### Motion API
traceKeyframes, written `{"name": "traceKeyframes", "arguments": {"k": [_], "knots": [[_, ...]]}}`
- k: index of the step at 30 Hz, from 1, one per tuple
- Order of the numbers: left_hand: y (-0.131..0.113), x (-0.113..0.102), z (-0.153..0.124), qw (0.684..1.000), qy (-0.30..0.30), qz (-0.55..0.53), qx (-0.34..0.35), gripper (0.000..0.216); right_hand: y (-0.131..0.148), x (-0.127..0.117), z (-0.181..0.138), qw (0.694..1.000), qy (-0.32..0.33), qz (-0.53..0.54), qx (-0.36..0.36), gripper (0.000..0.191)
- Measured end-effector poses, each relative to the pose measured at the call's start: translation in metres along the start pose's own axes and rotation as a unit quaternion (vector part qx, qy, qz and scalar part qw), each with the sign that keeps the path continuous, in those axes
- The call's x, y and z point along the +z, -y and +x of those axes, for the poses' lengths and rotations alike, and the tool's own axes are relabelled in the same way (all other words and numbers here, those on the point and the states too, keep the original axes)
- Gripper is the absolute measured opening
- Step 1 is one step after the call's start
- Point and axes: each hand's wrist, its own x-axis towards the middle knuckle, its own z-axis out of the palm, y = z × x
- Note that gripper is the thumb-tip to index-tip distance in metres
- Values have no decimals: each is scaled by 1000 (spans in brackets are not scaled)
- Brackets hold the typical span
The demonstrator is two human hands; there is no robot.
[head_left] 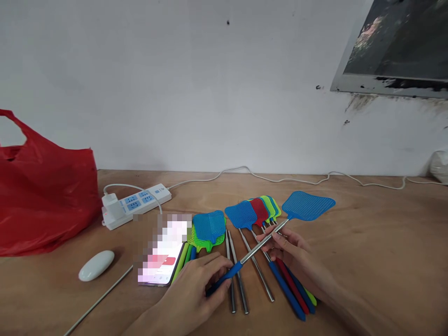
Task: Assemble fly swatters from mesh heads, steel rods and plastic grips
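Observation:
A fly swatter (261, 241) with a blue mesh head, a metal rod and a blue handle is held slantwise above the table. My left hand (196, 284) is closed around its blue handle. Higher up, the fingers of my right hand (292, 247) pinch the metal rod just below the head. Beneath and behind lie several assembled fly swatters (257, 212) in blue, red and green, partly overlapping, their handles under my right hand. Loose metal rods (240, 280) rest between my hands. Left of them are loose blue and green swatter heads (210, 226) and loose handles (184, 259).
A phone (164, 256) with a lit, partly pixelated screen stands left of the handles. Further left are a white mouse (97, 266), a thin rod (100, 298), a white power strip (140, 203) and a red plastic bag (49, 200). A white cable (280, 179) runs along the wall.

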Motion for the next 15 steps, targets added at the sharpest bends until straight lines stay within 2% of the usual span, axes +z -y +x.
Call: {"name": "traceKeyframes", "arguments": {"k": [9, 15], "knots": [[3, 0, 0, 1000, -9, 8, 17, 17, -3, 1, -1, 999, -9, -52, -6, 36], [6, 5, -1, 999, -8, -3, 34, 17, -14, -1, -2, 993, 61, -92, 40, 36]]}}
